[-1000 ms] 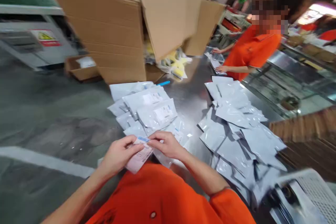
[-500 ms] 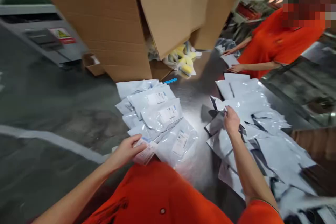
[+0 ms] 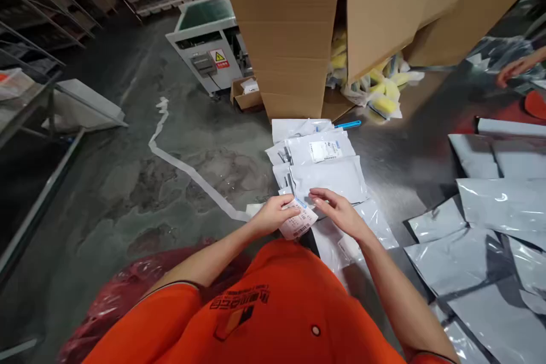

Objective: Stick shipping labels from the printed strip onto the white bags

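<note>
Near my body, my left hand (image 3: 273, 215) is closed on printed shipping labels (image 3: 298, 220), its thumb lying across the top one. My right hand (image 3: 339, 213) is close to the labels' right edge with its fingers loosely bent; nothing shows in it. Beneath and just beyond it lies a white poly mailer (image 3: 330, 175) with no label on its upper face. That mailer tops an overlapping stack, where a labelled mailer (image 3: 298, 151) shows farther back. Another mailer (image 3: 379, 224) is partly hidden under my right forearm.
More white mailers (image 3: 460, 259) spread over the metal table (image 3: 384, 153) at right. A large cardboard box (image 3: 294, 40) stands behind, with yellow bagged items (image 3: 386, 99) at its opening. A blue-handled tool (image 3: 348, 124) lies by the stack. A co-worker's hand (image 3: 514, 71) is at far right.
My right hand has come left from the spread mailers to the labels. An unlabelled mailer now lies on the stack. The view has swung left, and my left hand still holds the labels.
</note>
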Demonstrator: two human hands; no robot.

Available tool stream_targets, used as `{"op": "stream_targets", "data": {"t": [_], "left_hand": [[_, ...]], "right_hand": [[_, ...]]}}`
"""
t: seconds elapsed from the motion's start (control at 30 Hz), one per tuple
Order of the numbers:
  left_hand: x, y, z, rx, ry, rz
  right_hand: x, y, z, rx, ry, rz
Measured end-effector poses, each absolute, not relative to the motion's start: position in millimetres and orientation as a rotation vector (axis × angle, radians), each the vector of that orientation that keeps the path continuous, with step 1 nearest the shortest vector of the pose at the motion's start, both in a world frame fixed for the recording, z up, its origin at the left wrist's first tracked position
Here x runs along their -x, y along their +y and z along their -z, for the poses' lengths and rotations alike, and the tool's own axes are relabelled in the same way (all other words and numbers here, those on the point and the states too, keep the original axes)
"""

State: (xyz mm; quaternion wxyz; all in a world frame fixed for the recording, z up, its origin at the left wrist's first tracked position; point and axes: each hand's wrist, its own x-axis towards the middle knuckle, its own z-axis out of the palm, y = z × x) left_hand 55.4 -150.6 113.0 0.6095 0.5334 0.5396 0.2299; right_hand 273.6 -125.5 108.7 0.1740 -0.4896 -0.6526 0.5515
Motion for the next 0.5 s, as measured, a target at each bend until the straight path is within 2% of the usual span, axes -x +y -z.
{"op": "stream_targets", "data": {"t": [0.07,0.13,0.37,0.5], "left_hand": [[-54.3,-154.8,-111.3,-1.283,1.268,-0.534],[-55.0,-157.6,-108.2,-1.308,1.251,-0.526],[-51.6,-150.0,-91.2,-1.287,1.235,-0.425],[-19.7,-133.3,-78.9,-1.283,1.223,-0.257]], "right_hand": [[-268.2,-136.6,-124.6,1.380,-1.816,-1.685],[-259.2,-149.4,-132.9,1.424,-1.857,-1.633],[-268.9,-153.0,-143.1,1.511,-1.970,-1.129],[-326.0,-114.5,-129.1,1.754,-1.591,-0.819]]}}
